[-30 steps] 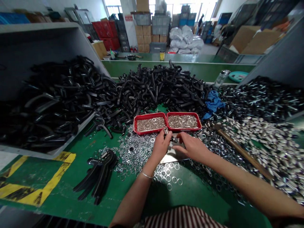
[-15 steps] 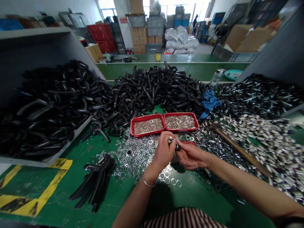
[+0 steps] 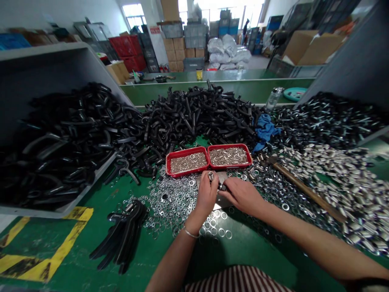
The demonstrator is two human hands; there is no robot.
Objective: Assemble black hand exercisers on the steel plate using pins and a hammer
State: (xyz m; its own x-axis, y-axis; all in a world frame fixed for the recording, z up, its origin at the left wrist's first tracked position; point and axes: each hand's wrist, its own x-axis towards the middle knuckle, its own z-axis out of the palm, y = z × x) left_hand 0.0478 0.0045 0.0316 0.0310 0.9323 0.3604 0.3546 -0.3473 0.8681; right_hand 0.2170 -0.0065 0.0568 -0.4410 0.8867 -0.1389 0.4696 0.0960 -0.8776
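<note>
My left hand [image 3: 207,194] is closed around a small dark part with a shiny metal cylinder [image 3: 210,176] at its top. Close on its right, my right hand [image 3: 243,195] has its fingers closed at the dark end [image 3: 223,187] of the held part. Both hands are over a flat metal plate [image 3: 221,202], just in front of two red trays [image 3: 188,173] of tiny metal pieces. Loose metal rings [image 3: 173,194] lie around the plate. Several black curved levers [image 3: 124,231] lie stacked at the left.
Black levers [image 3: 194,113] are heaped behind the trays. A hammer [image 3: 306,188] lies at the right beside silver cylinders [image 3: 361,194]. A blue cloth [image 3: 266,129] and a clear bottle [image 3: 274,98] stand behind. A grey bin [image 3: 100,174] of levers fills the left.
My right hand has turned palm down, its fingers now over the part's dark end. My left hand and the metal cylinder have shifted slightly left.
</note>
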